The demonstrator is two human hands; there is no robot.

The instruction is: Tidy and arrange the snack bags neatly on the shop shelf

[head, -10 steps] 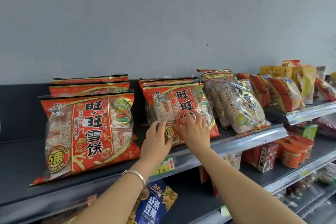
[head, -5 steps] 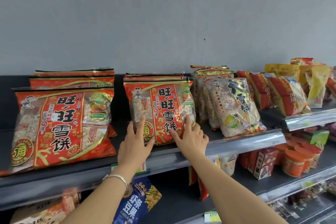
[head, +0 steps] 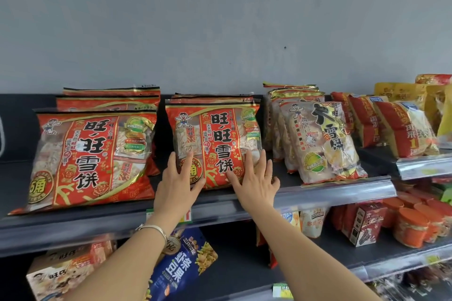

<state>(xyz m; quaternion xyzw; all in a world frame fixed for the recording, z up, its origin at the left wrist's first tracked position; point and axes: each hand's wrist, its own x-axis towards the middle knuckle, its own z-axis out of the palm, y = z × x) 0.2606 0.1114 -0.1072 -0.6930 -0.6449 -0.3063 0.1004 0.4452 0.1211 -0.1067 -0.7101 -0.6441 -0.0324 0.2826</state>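
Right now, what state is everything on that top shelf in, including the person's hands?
middle red bag, upright, facing front, others stacked behind it.
left hand, open, fingers flat against the middle red bag's lower front.
right hand, open, fingers flat against the same bag.
left red bag, leaning back, near the front edge of the top shelf.
pale bag, leaning back, turned askew.
blue bag, tilted, below the top shelf.

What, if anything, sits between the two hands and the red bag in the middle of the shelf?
Nothing visible. The left hand and right hand both lie flat on the front of the middle red bag, fingers straight. Behind it stand more red bags.
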